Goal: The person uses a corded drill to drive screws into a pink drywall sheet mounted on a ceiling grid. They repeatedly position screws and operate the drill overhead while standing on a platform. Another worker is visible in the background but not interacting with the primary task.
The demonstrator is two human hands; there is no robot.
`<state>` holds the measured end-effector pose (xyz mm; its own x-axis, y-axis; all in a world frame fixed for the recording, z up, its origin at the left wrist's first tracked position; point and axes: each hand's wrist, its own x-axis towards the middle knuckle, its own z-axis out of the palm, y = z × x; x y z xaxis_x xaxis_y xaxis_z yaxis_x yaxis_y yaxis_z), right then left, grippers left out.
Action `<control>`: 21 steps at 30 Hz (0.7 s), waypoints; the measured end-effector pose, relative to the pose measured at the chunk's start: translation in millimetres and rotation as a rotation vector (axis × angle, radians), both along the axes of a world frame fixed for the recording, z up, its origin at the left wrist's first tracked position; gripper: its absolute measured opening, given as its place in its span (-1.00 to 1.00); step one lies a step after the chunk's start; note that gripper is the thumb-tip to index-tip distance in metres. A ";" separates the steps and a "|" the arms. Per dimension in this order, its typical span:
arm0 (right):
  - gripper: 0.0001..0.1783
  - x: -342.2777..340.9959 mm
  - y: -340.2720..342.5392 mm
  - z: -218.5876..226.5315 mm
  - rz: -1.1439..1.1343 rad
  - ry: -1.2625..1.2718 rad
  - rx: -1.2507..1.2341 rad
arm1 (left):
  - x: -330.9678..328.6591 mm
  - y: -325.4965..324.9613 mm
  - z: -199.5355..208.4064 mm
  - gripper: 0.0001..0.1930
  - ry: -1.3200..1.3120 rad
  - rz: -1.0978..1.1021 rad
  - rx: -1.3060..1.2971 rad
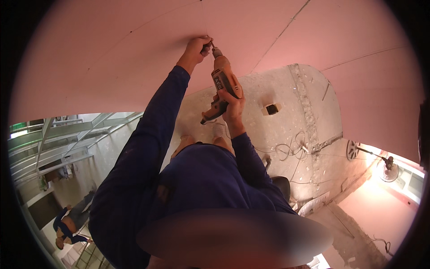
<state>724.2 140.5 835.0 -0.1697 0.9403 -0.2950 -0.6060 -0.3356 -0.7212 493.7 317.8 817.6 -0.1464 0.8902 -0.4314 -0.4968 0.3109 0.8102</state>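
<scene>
My right hand [234, 106] is wrapped around the handle of an orange and black power screwdriver or drill [227, 80]. Its nose points away from me, and the bit reaches toward a large pink plasterboard wall [134, 58]. Beside the bit's tip, my left hand [197, 50] is closed against the board with thumb and fingers pinched together. Whatever lies between those fingertips is too small to make out. Thin dark seams and a few small dark dots mark the board.
On the rough concrete floor [255, 87] sits a small open box [271, 109] with dark contents. Loose cable [289, 151] coils to its right. A fan [388, 170] stands at the far right, near a bright light. Metal framing [67, 134] and another person [71, 222] appear at left.
</scene>
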 end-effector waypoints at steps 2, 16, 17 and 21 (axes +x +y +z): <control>-0.15 0.6 -0.6 -0.8 -0.002 -0.013 -0.002 | 0.5 -2.7 2.7 -0.89 0.005 -0.020 0.022; -0.08 -2.8 -3.9 -5.4 -0.027 -0.011 0.000 | -5.8 -2.0 -2.6 -0.85 0.064 -0.094 0.011; -0.11 -2.5 -3.8 -5.1 -0.026 -0.003 -0.007 | -5.9 -2.1 -2.5 -0.85 0.059 -0.099 0.022; -0.15 -2.8 -3.3 -6.2 -0.032 0.007 -0.030 | -5.1 -2.5 -2.9 -0.85 0.075 -0.094 0.019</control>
<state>721.4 137.2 828.8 -0.1423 0.9360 -0.3221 -0.6217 -0.3377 -0.7067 488.6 315.2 814.8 -0.0928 0.9094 -0.4055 -0.4035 0.3379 0.8503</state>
